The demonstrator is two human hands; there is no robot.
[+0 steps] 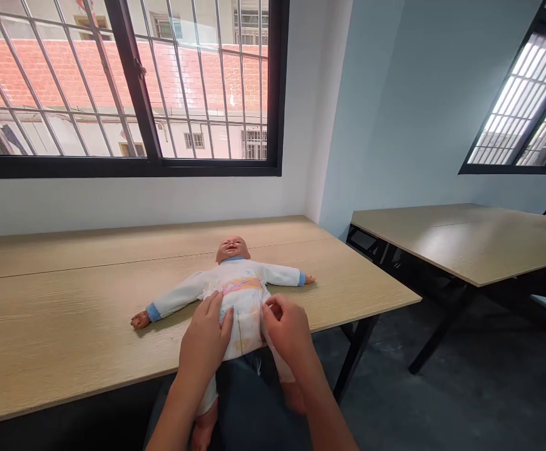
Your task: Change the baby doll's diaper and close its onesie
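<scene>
**On the counter [80, 319] beneath a barred window [134, 69], both hands are working at a doll's diaper**

The left hand [207, 338] is resting with its fingers slightly spread on one side of the diaper [242, 319], its thumb standing apart. The right hand [287, 322] is pinching the diaper's edge at the opposite side, thumb and forefinger drawn together; exactly how much material they are gripping is hidden.

Between the hands, the baby doll [221, 275] is lying face up, its head pointing away from the person and its arms stretching out to either side. Its hips are lying at the counter's near edge, and its legs are hanging past that edge, over the person's dark trousers [240, 401].

That position is carrying the main risk: a firm pull toward the person could be dragging the doll off the counter, since only its upper body is being supported. An uneven tug from the right hand could be twisting the orange-and-pink waistband [242, 286] or tearing the thin edge. If the left hand is pressing too lightly, the doll could be turning along with the pull.

Farther out, a second table [451, 238] is standing to the right, apart from the counter.
</scene>
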